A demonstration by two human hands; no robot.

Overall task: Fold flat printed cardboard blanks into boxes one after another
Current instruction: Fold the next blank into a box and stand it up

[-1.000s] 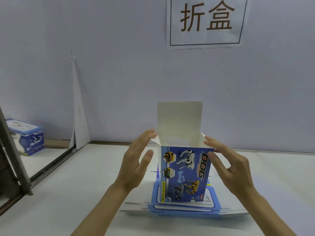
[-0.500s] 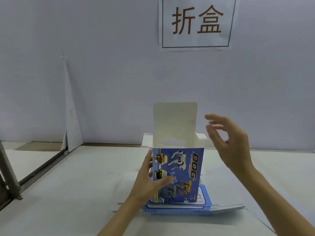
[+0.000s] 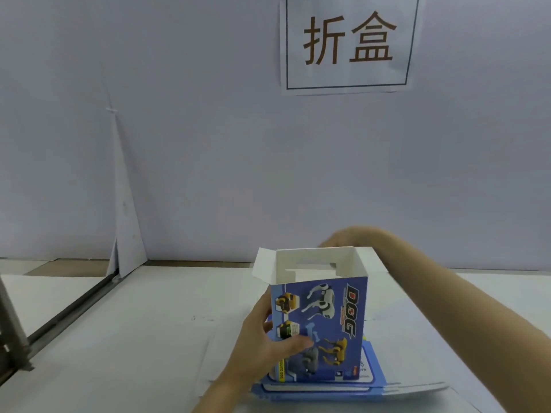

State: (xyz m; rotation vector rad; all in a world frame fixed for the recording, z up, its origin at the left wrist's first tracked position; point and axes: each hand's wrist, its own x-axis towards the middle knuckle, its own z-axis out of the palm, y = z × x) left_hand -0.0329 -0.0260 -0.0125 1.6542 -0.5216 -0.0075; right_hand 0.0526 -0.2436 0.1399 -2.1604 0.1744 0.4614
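Standing upright in the lower centre of the frame, a blue printed box (image 3: 328, 323) with toy dog pictures rests on a stack of flat blanks (image 3: 402, 390), which lies on a white table (image 3: 134, 338). The top of the box is open, showing white inner walls. A white side flap (image 3: 262, 263) sticks out at its upper left corner.

The left hand (image 3: 262, 341) grips the left edge of the box. Its thumb (image 3: 298, 342) presses flat across the printed front, and the fingers curl round the left side, narrowly spread.

The right hand (image 3: 346, 238) reaches in from the lower right and sits behind the rear top edge of the box. It is blurred and partly hidden, so I cannot tell how far its fingers are spread or what they touch.

The step appears to be closing the top. To do it well, the left hand should keep the walls square without crushing them. The side flaps should fold inward first, and the lid should come forward last and tuck inside the front wall.

A paper sign (image 3: 348, 43) with two brown characters hangs at the upper right.
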